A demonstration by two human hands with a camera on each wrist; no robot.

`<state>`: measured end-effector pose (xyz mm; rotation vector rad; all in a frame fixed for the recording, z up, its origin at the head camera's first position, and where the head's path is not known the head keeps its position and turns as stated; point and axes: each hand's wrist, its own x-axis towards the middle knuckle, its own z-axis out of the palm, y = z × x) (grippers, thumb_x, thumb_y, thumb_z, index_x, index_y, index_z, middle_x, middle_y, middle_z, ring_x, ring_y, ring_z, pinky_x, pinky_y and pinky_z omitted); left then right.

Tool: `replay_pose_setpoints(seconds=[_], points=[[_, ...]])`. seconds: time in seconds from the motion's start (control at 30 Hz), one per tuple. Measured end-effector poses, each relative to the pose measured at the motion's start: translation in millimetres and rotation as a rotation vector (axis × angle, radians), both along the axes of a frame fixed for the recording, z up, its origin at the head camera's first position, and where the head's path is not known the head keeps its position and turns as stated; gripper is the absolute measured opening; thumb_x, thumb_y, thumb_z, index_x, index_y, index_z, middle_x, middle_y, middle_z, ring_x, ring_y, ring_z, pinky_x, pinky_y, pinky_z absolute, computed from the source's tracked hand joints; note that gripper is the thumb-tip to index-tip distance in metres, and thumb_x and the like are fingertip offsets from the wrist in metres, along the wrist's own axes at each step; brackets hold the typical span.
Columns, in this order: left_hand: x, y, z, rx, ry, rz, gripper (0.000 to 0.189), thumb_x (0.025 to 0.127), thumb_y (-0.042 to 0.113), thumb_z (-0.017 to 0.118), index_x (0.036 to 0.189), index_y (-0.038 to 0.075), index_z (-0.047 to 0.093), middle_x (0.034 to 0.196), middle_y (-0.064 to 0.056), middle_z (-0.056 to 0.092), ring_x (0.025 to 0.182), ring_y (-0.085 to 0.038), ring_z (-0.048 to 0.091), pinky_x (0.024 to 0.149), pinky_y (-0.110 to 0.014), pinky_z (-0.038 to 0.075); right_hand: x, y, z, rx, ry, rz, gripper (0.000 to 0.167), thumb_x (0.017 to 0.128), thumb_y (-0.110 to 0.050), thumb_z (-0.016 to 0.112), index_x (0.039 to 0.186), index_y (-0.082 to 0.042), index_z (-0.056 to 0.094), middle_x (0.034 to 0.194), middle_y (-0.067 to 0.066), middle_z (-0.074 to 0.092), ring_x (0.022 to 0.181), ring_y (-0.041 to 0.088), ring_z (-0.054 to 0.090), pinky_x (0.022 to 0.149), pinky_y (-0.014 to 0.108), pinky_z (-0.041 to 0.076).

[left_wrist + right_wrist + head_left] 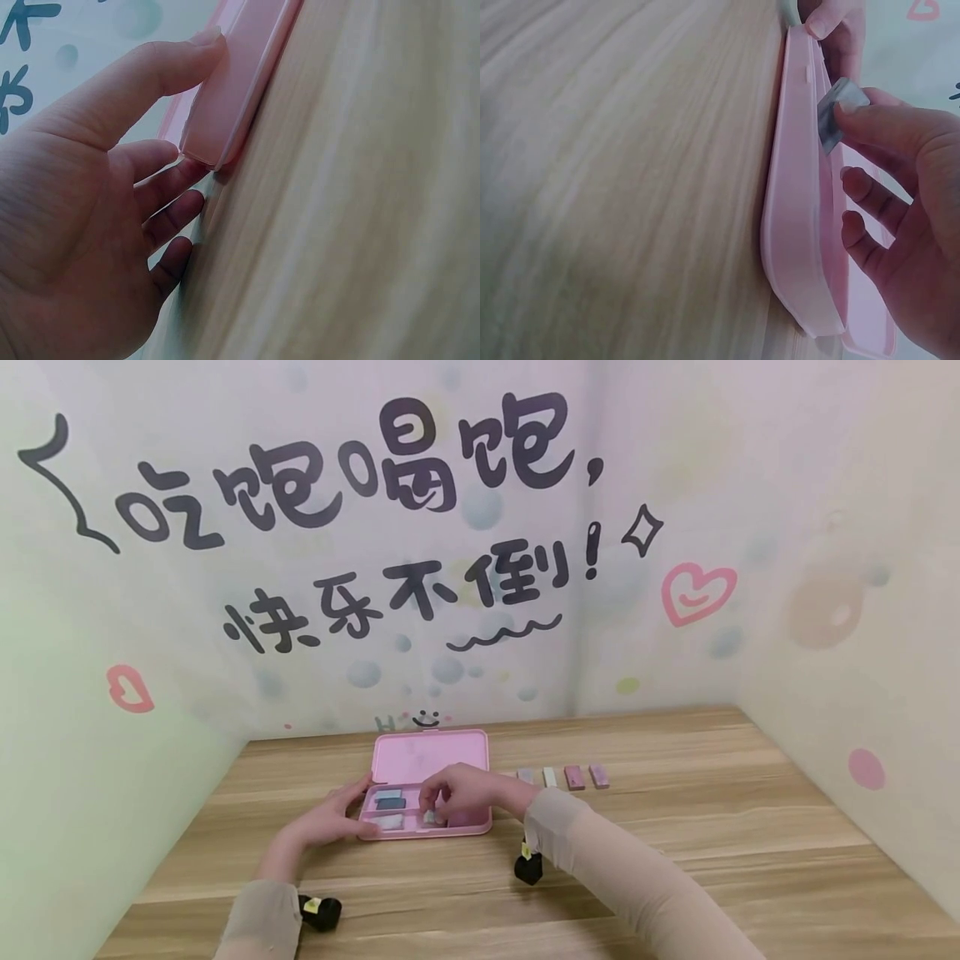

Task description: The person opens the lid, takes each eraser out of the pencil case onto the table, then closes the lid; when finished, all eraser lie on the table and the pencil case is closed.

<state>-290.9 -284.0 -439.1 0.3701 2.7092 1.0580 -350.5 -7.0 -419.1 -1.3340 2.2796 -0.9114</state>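
Right wrist view: the right hand (922,172) pinches a grey block (838,112) over the pink case (799,180) (the left hand (86,195) grips the case's left end between thumb and fingers).

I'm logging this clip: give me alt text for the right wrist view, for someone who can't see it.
The right hand pinches a small grey block at the open top of a pink box, its lid swung back. At the box's far end the left hand holds it on a wood-grain table.
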Motion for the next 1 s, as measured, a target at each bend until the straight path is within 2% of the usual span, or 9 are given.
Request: replay_pose_setpoints(seconds=[0.13, 0.33, 0.5, 0.73, 1.0], points=[[1.0, -0.8, 0.8, -0.008, 0.004, 0.001, 0.105, 0.076, 0.041, 0.079, 0.155, 0.009, 0.018, 0.156, -0.024, 0.022, 0.140, -0.046, 0.017, 0.106, -0.066, 0.018, 1.2, 1.2, 2.5, -0.020, -0.005, -0.011, 0.017, 0.082, 0.002, 0.072, 0.088, -0.014, 0.068, 0.081, -0.009, 0.064, 0.070, 0.007, 0.053, 0.064, 0.020, 0.045], [1.3, -0.4, 1.1, -0.012, 0.008, 0.000, 0.105, 0.075, 0.042, 0.079, 0.155, 0.009, 0.019, 0.155, -0.024, 0.023, 0.139, -0.046, 0.018, 0.106, -0.066, 0.019, -1.0, 6.2, 6.4, -0.104, 0.024, -0.047, 0.017, 0.081, 0.003, 0.074, 0.089, -0.012, 0.068, 0.083, -0.009, 0.065, 0.078, 0.004, 0.057, 0.074, 0.021, 0.049], [1.9, -0.3, 1.8, -0.017, 0.008, 0.001, 0.105, 0.076, 0.043, 0.079, 0.155, 0.009, 0.019, 0.155, -0.025, 0.023, 0.139, -0.047, 0.017, 0.105, -0.067, 0.018, -4.1, 16.5, 11.7, -0.187, -0.022, -0.094, 0.018, 0.082, 0.006, 0.071, 0.095, -0.007, 0.070, 0.087, -0.004, 0.067, 0.080, 0.006, 0.059, 0.075, 0.023, 0.051], [1.7, -1.0, 2.2, -0.006, 0.009, -0.008, 0.106, 0.076, 0.042, 0.079, 0.155, 0.008, 0.018, 0.154, -0.027, 0.022, 0.139, -0.048, 0.016, 0.105, -0.067, 0.018, -5.1, 43.0, 20.7, -0.235, -0.115, -0.179, 0.018, 0.084, 0.004, 0.070, 0.099, -0.006, 0.071, 0.091, -0.001, 0.066, 0.082, 0.013, 0.060, 0.072, 0.027, 0.051], [-0.1, -2.4, 0.3, -0.014, 0.013, -0.014, 0.105, 0.077, 0.041, 0.079, 0.155, 0.008, 0.018, 0.155, -0.025, 0.022, 0.139, -0.048, 0.016, 0.105, -0.067, 0.018, -5.3, 80.9, 22.6, -0.296, -0.135, -0.255, 0.016, 0.085, -0.003, 0.070, 0.101, -0.006, 0.070, 0.092, 0.002, 0.066, 0.082, 0.018, 0.059, 0.071, 0.033, 0.051]])
